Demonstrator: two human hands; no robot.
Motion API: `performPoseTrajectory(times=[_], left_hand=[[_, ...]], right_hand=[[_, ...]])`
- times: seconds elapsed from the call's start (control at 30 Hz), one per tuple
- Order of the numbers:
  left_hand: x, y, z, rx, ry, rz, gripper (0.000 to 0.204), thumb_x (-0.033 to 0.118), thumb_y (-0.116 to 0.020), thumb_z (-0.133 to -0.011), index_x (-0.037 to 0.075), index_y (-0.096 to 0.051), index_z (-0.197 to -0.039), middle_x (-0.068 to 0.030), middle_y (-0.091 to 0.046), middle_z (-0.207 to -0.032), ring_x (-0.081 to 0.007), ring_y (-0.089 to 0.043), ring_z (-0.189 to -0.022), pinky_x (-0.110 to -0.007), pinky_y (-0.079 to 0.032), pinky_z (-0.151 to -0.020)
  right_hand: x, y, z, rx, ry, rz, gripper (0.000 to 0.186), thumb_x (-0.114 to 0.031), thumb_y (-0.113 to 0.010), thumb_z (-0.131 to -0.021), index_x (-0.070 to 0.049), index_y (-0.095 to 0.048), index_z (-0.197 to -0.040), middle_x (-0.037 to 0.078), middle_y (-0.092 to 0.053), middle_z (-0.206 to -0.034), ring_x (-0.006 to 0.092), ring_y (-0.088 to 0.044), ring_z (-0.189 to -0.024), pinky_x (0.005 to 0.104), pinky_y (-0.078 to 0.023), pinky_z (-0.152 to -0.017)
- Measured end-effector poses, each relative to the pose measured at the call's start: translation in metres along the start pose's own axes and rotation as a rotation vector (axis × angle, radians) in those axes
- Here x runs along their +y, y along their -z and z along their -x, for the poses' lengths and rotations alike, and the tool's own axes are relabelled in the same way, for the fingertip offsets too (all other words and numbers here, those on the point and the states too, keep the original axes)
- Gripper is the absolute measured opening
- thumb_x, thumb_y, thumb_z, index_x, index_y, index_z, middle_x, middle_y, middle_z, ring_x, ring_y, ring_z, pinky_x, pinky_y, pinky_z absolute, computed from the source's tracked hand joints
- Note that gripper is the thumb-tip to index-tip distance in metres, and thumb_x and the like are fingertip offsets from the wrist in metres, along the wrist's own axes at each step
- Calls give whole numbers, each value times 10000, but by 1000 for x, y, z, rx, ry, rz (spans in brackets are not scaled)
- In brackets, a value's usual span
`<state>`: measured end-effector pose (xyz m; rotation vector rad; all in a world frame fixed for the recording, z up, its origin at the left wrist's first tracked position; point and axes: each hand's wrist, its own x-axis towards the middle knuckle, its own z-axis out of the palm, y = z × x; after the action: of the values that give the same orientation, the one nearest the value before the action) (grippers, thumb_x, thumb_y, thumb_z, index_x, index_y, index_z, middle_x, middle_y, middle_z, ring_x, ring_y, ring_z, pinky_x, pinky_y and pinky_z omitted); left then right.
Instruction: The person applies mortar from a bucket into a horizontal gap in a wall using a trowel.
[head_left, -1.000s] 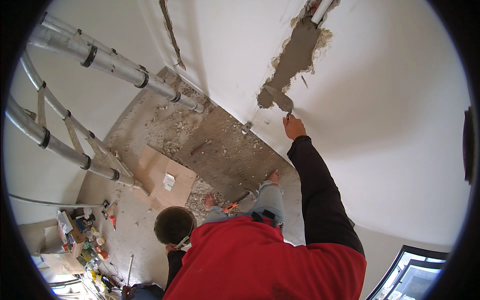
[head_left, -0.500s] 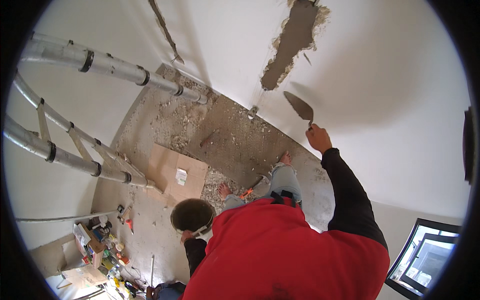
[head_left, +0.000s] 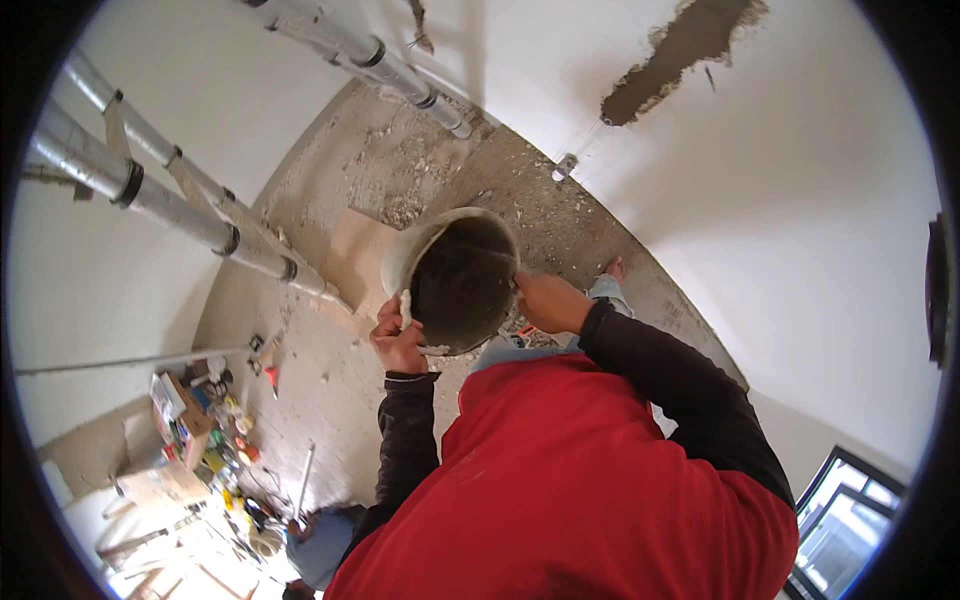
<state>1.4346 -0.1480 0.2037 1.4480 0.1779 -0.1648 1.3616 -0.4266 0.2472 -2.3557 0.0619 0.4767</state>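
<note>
A round, mortar-stained bucket (head_left: 397, 262) hangs tilted in front of me, its dark inside facing up. Wrapped around its pale handle at the left rim, my left hand (head_left: 400, 340) is closed. At the right rim is my right hand (head_left: 552, 302), also closed, its fingertips just over the edge. The trowel seen in that hand half a second ago is mostly hidden now; a faint edge inside the bucket may be its blade. On the wall, a ragged channel (head_left: 680, 60) is filled with grey mortar.
Silver poles (head_left: 190, 215) slant in from the left. Cardboard (head_left: 355, 240) lies behind the bucket on the rubble-strewn floor (head_left: 330, 175). Boxes and tools (head_left: 205, 420) are piled at lower left, near another person (head_left: 325, 545). A window (head_left: 850, 520) stands at lower right.
The bucket has come up from the floor with my left hand. My right hand has moved from beside the wall down to the bucket's right rim. The view has shifted.
</note>
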Motion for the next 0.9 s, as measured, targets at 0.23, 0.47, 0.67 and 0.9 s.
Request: performPoseTrajectory(times=[0.23,0.47,0.67,0.9], left_hand=[[87,-19,-45,-289,41,75,147,-12,-475,-554,-79,-594,-608,-292,-551,-1353,-298,-603,-1103,-280,-435,-887],[85,-13,-46,-399,161,172,188,9,-486,-623,-14,-622,-751,-87,-624,-751,-186,-587,-697,-271,-480,-681],[67,-14,-52,-519,263,30,136,31,-510,-628,4,-594,-733,-89,-615,-729,-184,-589,-664,-280,-491,-666],[21,20,-71,-883,198,-61,201,32,-575,-699,-1,-626,-891,-109,-623,-867,-259,-616,-824,-387,-508,-789]], right_hand=[[-63,18,17,-9,-103,136,282,-148,-526,-907,101,-533,-1041,277,-669,-829,448,-670,-755,532,-531,-637],[-74,-5,16,164,-136,49,268,-115,-462,-915,123,-547,-1005,283,-670,-807,446,-682,-750,508,-549,-640],[-39,-30,74,112,-223,-40,250,-130,-516,-882,88,-567,-994,258,-684,-836,418,-696,-749,496,-554,-621],[-73,-138,73,603,-471,-216,187,-123,-511,-865,52,-543,-923,206,-663,-712,369,-687,-631,479,-543,-529]])
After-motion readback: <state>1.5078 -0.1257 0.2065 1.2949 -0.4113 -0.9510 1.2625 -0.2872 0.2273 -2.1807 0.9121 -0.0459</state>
